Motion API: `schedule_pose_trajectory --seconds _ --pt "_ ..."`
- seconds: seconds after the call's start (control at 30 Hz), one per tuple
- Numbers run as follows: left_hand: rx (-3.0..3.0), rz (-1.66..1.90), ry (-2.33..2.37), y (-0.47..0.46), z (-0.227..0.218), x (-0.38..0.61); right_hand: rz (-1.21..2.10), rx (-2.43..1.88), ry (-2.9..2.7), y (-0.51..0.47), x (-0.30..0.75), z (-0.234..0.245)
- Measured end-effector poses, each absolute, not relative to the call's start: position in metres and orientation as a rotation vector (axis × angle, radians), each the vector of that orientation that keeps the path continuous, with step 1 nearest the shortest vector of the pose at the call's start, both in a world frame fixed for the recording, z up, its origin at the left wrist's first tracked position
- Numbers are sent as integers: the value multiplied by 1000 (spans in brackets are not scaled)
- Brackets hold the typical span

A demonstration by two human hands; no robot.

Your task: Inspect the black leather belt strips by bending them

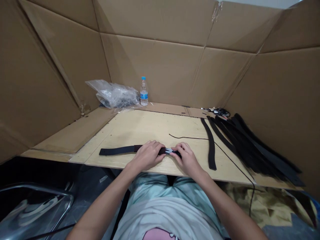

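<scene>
Hands, two, bare: left hand (146,155) and right hand (188,159), close together, fingers curled down over a flat black strap (117,150), pinching it near the front edge of the desk (140,128), seemingly to keep it flat against the wood. Item between them: a small pale piece (170,151) on the strap, too small to identify. Nearby: one loose curved strap (211,146) and a thin black cord (190,137), which runs off the front edge. Right edge: bundled black straps (255,150), fanned out, apparently kept aside from the working space. Back edge: water bottle (144,93), crumpled plastic bag (112,94), small tangle of dark cord (216,111). Cardboard walls (155,66) stand behind and beside the desk.
</scene>
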State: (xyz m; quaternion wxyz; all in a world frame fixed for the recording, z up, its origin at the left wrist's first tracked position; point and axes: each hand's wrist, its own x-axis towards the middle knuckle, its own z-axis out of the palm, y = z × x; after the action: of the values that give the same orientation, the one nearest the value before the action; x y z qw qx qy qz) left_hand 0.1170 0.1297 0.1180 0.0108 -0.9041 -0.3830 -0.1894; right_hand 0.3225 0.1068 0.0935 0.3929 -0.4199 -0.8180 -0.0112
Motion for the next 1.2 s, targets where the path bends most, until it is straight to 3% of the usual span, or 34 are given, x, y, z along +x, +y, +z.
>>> schedule_pose_trajectory --seconds 1.2 --pt "-2852 -584 -1415 128 116 116 52 -1069 -2098 107 321 94"
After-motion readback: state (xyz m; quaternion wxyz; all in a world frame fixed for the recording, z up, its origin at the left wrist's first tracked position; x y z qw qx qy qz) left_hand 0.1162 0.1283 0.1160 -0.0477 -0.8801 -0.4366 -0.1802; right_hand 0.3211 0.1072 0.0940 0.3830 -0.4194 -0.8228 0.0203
